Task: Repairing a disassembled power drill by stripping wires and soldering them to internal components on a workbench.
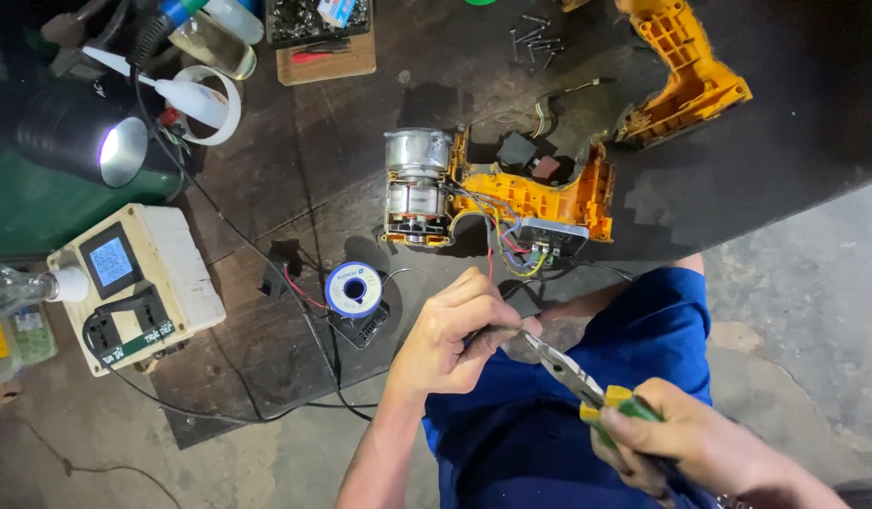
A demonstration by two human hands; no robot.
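Observation:
My left hand (pixel 452 332) pinches a thin black wire (pixel 493 332) near the front edge of the dark workbench (pixel 342 170). My right hand (pixel 692 441) grips pliers (pixel 575 381) with yellow-green handles, their steel jaws closed on the wire end right beside my left fingertips. Just beyond lies an opened yellow power-drill half (pixel 540 193) with its silver motor (pixel 415 184) exposed and red, blue and black wires (pixel 508 247) trailing toward my hands. The other yellow shell half (pixel 686 75) rests at the far right.
A blue spool of solder (pixel 354 288) sits left of my hand. A beige socket box with a small screen (pixel 134 283), a lit lamp (pixel 97 146), glue bottles (pixel 196 94), loose screws (pixel 535 38) and a parts tray (pixel 318 19) stand around the bench. Blue trousers (pixel 587 396) are below.

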